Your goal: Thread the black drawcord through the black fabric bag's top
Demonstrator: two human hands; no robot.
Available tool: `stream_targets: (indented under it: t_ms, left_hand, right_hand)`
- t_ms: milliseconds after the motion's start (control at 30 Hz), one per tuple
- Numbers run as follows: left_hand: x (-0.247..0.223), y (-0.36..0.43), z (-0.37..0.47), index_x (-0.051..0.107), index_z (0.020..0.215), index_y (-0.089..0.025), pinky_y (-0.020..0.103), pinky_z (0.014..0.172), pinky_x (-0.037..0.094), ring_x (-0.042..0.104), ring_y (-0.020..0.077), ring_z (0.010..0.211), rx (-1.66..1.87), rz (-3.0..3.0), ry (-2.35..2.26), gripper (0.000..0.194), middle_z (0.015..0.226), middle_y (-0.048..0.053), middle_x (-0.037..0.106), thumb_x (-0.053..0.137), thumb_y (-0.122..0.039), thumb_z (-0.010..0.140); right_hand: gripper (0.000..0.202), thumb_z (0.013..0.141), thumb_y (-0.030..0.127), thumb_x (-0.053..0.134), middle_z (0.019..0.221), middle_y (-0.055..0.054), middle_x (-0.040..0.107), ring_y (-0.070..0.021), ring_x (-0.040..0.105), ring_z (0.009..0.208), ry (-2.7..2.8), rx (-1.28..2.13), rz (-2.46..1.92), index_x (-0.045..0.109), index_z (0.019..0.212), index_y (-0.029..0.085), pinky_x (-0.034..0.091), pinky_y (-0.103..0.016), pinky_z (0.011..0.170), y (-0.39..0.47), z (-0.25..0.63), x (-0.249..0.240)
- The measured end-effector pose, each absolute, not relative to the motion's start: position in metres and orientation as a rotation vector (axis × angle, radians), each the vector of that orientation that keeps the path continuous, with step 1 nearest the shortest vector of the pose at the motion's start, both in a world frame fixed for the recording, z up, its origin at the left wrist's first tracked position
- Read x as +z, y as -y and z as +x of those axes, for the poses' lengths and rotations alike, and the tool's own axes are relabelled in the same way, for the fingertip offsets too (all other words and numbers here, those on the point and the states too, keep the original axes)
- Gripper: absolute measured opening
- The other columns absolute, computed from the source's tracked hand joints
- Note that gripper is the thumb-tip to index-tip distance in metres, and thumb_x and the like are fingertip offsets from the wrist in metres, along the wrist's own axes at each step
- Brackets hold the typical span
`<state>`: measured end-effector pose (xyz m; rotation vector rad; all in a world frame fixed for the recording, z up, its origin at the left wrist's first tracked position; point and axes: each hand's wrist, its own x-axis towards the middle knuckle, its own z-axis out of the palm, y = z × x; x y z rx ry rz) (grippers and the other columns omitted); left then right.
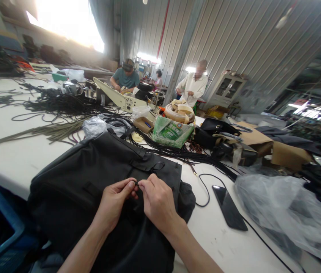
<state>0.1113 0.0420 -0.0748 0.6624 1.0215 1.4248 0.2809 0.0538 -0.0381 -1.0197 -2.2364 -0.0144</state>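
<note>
A large black bag point(72, 178) lies across the near edge of the white table. Over its middle, my left hand point(115, 203) pinches a thin black cord point(136, 183) between thumb and forefinger. Close beside it, fingertips almost meeting, my right hand point(158, 201) pinches the same cord. How the cord is looped or tied is too small and hidden by the fingers to tell. Just beyond my hands, a strap with a small loop point(157, 166) lies on the bag.
A smartphone point(229, 207) with a cable and a clear plastic bag point(291, 212) lie to the right. Bundled black cords point(174, 149) and a green box of webbing rolls point(173, 131) sit beyond the bag. A blue crate point(3, 212) stands at lower left. Other people work farther back.
</note>
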Motion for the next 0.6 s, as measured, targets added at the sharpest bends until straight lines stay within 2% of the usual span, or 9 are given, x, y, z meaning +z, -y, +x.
stream_targets:
  t_ms: [200,400,600]
  left_hand:
    - [-0.0775,-0.0429,0.1122,0.089,0.101,-0.013,0.024,0.067,0.058,0.069,0.0154,0.069,1.413,0.695,-1.024,0.051,0.083,0.008,0.08,0.103,-0.051,0.07]
    - [-0.0737,-0.0398,0.1117,0.088,0.099,-0.014,0.023,0.066,0.055,0.066,0.0135,0.066,1.43,0.698,-1.016,0.051,0.082,0.007,0.079,0.103,-0.053,0.07]
    - [-0.0751,-0.0413,0.1122,0.086,0.103,-0.014,0.021,0.068,0.055,0.067,0.0133,0.07,1.448,0.659,-1.004,0.053,0.083,0.006,0.079,0.104,-0.051,0.069]
  right_hand:
    - [0.02,0.114,0.017,0.051,0.095,-0.007,0.062,-0.0228,0.062,0.08,2.215,0.013,-1.006,0.07,0.108,0.019,0.05,-0.036,0.071,-0.0543,0.2774,-0.0402]
    - [0.02,0.115,0.016,0.051,0.097,-0.006,0.063,-0.0201,0.065,0.081,2.122,0.199,-0.944,0.07,0.111,0.02,0.053,-0.033,0.074,-0.0557,0.2773,-0.0392]
    - [0.02,0.114,0.015,0.054,0.095,-0.007,0.067,-0.0224,0.066,0.084,2.172,0.05,-0.925,0.074,0.115,0.02,0.053,-0.036,0.074,-0.0541,0.2783,-0.0442]
